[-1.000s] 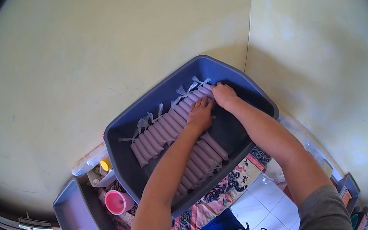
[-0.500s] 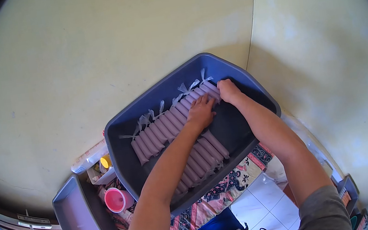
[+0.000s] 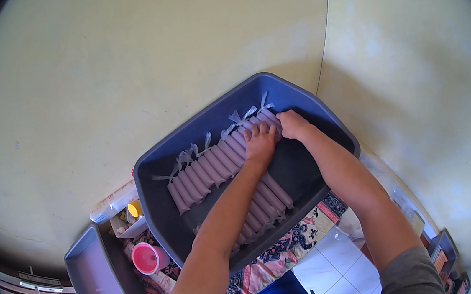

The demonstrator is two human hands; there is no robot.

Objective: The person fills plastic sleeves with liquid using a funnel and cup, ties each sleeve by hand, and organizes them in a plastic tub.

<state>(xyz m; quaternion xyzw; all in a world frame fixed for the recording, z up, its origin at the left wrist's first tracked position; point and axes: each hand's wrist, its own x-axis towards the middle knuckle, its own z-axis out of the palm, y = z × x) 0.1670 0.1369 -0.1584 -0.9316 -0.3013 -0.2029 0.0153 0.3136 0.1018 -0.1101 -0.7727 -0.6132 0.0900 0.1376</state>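
Inside a large dark grey plastic tub (image 3: 183,136), slim plastic bags filled with pale purple liquid (image 3: 212,168) lie side by side in a slanting row. Their knotted clear ends point toward the far wall of the tub. My left hand (image 3: 261,142) rests with spread fingers on the bags near the right end of this row. Right beside the last bag, my right hand (image 3: 293,124) is closed, its fingertips hidden from me. Partly behind my left forearm is a second row of filled bags (image 3: 266,202), nearer to me.
Left of the tub stands a grey basin (image 3: 105,241) holding purple liquid. Between them are a pink cup (image 3: 149,258) and a white box with a yellow-capped item (image 3: 135,208). A patterned cloth (image 3: 295,235) lies under the tub. Walls rise behind and to the right.
My right hand has shifted slightly down, still at the row's right end. My left hand's fingers are more spread on the bags. The whole view has moved a little.
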